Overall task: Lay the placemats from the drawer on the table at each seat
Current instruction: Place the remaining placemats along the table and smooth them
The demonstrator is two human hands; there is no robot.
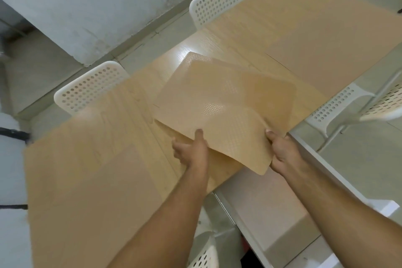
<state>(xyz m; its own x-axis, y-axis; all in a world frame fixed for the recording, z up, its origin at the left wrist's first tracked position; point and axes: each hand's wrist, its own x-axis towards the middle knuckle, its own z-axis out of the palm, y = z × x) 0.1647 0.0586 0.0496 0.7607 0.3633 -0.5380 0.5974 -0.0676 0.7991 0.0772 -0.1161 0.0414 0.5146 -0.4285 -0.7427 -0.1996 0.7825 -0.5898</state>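
Two placemats (226,102), perhaps more, are sitting in your grip as a loose stack above the worktop (91,180), near its edge on your side. You are pinching the top sheet at its near edge, so its far end is fanning out over the wood while a lower sheet is peeking out beneath your left hand (191,150). That hand is clamping the stack with the thumb on top and the fingers curled underneath. Your right hand (282,152) is gripping the near right corner the same way, thumb pressing down and bending the sheet. Holding at both near corners looks like a way of keeping the floppy sheets flat and of peeling one off the pile for the seat in front of you.

Beyond the mats, you are facing two white perforated chairs on the far side, one (91,89) to the left and one (217,0) further along. Another white chair (339,109) is standing to your right, and a chair back (204,254) is showing just below your arms.

How many mats are in the stack is hard to say, since their colour is nearly matching the worktop and the edges are blurring together. Your fingers under the mats are hidden. Paler rectangular patches on the worktop could be mats already laid or only panels of the surface; you cannot tell from here. No drawer is appearing in view.
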